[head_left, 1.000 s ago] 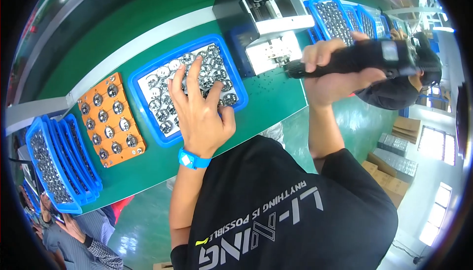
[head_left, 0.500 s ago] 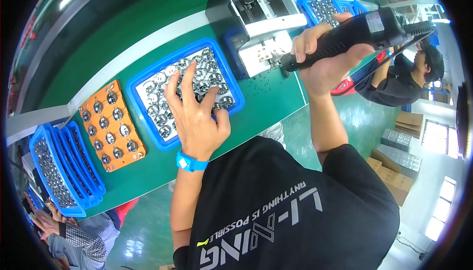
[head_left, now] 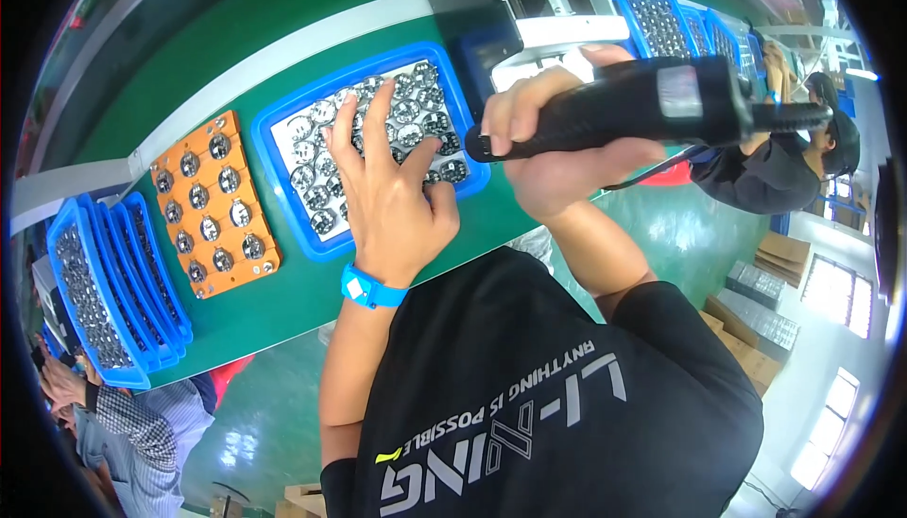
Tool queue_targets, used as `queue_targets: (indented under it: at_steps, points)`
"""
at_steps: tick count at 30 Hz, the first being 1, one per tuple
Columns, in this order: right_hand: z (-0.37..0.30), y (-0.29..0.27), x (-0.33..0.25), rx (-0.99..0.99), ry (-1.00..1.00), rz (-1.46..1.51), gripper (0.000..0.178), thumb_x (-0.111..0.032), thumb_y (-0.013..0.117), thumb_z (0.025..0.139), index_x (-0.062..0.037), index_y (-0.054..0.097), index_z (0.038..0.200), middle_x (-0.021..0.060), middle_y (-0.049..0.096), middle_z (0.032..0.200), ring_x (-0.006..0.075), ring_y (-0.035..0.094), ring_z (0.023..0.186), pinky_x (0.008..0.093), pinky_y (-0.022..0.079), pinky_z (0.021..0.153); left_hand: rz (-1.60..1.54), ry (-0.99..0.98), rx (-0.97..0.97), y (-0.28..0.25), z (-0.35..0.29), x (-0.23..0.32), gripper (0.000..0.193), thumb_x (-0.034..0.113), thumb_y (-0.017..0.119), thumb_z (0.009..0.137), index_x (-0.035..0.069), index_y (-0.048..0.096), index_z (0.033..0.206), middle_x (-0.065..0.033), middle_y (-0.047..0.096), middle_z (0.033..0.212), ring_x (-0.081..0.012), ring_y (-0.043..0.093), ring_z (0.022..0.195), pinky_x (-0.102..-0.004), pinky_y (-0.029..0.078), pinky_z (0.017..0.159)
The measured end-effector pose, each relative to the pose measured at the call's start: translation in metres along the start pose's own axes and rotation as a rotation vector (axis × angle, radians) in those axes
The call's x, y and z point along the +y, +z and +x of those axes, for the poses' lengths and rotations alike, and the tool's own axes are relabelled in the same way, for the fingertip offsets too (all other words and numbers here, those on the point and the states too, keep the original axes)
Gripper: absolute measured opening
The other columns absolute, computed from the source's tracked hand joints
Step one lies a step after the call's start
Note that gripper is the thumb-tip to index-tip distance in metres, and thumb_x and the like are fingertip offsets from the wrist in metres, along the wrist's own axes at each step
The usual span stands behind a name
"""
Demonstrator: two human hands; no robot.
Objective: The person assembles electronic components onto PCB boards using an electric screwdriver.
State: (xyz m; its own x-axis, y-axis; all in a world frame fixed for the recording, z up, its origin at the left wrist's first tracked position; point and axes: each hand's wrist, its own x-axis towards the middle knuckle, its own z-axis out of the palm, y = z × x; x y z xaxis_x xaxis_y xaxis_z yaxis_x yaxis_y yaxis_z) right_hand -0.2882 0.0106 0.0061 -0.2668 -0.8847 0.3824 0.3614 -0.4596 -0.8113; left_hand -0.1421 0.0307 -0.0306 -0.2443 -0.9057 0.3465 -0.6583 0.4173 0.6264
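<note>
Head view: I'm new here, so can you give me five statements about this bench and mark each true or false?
1. The right hand holds a black tool. True.
2. The left hand is over the parts in the blue tray. True.
3. The orange plate lies right of the tray. False: the orange plate lies left of it.
4. The wristband is on the right wrist. False: the wristband is on the left wrist.
5. The orange plate bears round parts. True.

The left hand (head_left: 392, 211) is held palm down, fingers (head_left: 377, 130) spread; the right hand (head_left: 557, 176) is raised and curled, forearm (head_left: 593, 246) angled inward.
</note>
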Motion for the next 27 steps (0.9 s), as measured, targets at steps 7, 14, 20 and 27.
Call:
queue_targets:
  at_steps: [7, 14, 20, 27]
  points:
    - [-0.008, 0.007, 0.02, 0.064, 0.04, -0.231, 0.096, -0.094, 0.037, 0.075, -0.0138, 0.035, 0.128, 0.0068, 0.052, 0.06, 0.0203, 0.045, 0.042, 0.0347, 0.042, 0.045, -0.026, -0.007, 0.019, 0.0, -0.001, -0.002, 0.033, 0.008, 0.061, 0.061, 0.0, 0.076, 0.089, -0.0219, 0.04, 0.15, -0.0519, 0.025, 0.141, -0.0718, 0.019, 0.113]
    - [-0.008, 0.009, 0.02, 0.045, 0.068, -0.262, 0.096, -0.093, 0.04, 0.075, -0.0133, 0.035, 0.128, 0.0064, 0.051, 0.061, 0.0198, 0.046, 0.043, 0.034, 0.042, 0.045, 0.022, -0.019, -0.009, -0.004, 0.0, 0.0, 0.034, 0.004, 0.06, 0.062, 0.002, 0.077, 0.091, -0.02, 0.043, 0.149, -0.0518, 0.027, 0.139, -0.0585, 0.029, 0.114]
    - [-0.009, 0.008, 0.019, 0.011, 0.074, -0.262, 0.095, -0.093, 0.04, 0.076, -0.0121, 0.035, 0.127, 0.0066, 0.052, 0.062, 0.0194, 0.047, 0.044, 0.0337, 0.043, 0.046, -0.005, -0.012, 0.004, -0.002, -0.001, -0.001, 0.033, 0.006, 0.061, 0.061, 0.001, 0.076, 0.089, -0.0209, 0.041, 0.149, -0.0512, 0.026, 0.14, -0.0659, 0.025, 0.113]
    - [-0.009, 0.008, 0.025, -0.077, 0.065, -0.283, 0.091, -0.086, 0.05, 0.08, -0.0082, 0.034, 0.124, 0.0085, 0.054, 0.064, 0.0193, 0.05, 0.047, 0.0308, 0.044, 0.046, 0.058, -0.008, -0.02, -0.004, 0.0, 0.002, 0.031, 0.007, 0.061, 0.062, 0.0, 0.075, 0.088, -0.0197, 0.041, 0.15, -0.049, 0.025, 0.142, -0.0731, 0.019, 0.112]
